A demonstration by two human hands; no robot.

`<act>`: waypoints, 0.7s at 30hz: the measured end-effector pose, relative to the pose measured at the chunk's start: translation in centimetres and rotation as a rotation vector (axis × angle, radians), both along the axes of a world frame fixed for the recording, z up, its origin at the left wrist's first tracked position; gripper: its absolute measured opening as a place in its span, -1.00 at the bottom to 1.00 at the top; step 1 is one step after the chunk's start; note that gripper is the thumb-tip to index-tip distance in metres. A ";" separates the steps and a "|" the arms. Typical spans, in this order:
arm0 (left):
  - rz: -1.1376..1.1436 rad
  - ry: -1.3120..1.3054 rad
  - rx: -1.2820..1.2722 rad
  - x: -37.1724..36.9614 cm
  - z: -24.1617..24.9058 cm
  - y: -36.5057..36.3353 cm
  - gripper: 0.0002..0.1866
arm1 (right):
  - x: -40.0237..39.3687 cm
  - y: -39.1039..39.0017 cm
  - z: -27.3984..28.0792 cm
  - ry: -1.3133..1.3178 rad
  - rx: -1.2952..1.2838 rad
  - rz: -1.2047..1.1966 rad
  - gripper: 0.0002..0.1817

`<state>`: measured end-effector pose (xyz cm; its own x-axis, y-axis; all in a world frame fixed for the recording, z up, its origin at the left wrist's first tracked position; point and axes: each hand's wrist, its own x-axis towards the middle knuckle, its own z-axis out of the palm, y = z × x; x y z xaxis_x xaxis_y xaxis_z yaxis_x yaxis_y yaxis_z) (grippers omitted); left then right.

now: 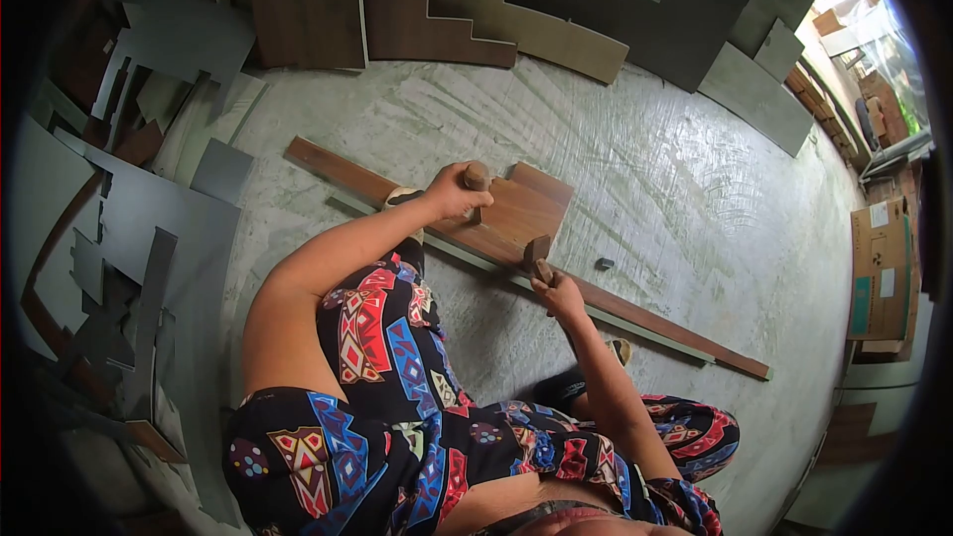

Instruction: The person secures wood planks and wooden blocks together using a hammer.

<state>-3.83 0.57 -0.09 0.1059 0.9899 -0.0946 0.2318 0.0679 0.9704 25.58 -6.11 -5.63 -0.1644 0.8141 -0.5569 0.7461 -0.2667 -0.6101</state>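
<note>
While grey offcuts (144, 189) crowd the room's left, the left hand (459, 193) has its grip round a wooden-ended tool (476, 177) over a long brown strip (645, 314) on the streaked floor (685, 189). The right hand (559, 295) grips a hammer-like tool (537, 252); rightward stands a carton (880, 273).

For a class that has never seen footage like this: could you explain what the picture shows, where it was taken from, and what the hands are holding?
There is no machine here. One picture, from a camera worn on a person's head, looks down past their patterned clothes to the floor; the lens bends straight lines at the edges.

The left hand grips a tool with a thick, round wooden end. The right hand holds what looks like a small hammer; its exact type is hard to tell.

On the floor lie a long, narrow brown board, a wider brown piece under and beyond the tools, and a small dark block. Cut panels stand behind.
</note>
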 end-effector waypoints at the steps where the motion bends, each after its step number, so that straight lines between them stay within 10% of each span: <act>1: 0.008 -0.013 -0.007 -0.1 -0.2 0.0 -0.75 | 0.0 -0.1 -0.4 -0.017 0.021 0.016 -0.51; 21: -0.078 0.045 0.029 1.3 1.2 -0.3 -0.76 | 0.2 -0.1 -0.1 -0.002 -0.034 -0.008 -0.49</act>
<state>-2.53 0.25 1.15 0.1790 0.9812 -0.0720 0.2784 0.0197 0.9603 25.78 -6.25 -5.74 -0.1574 0.7962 -0.5842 0.7450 -0.2925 -0.5995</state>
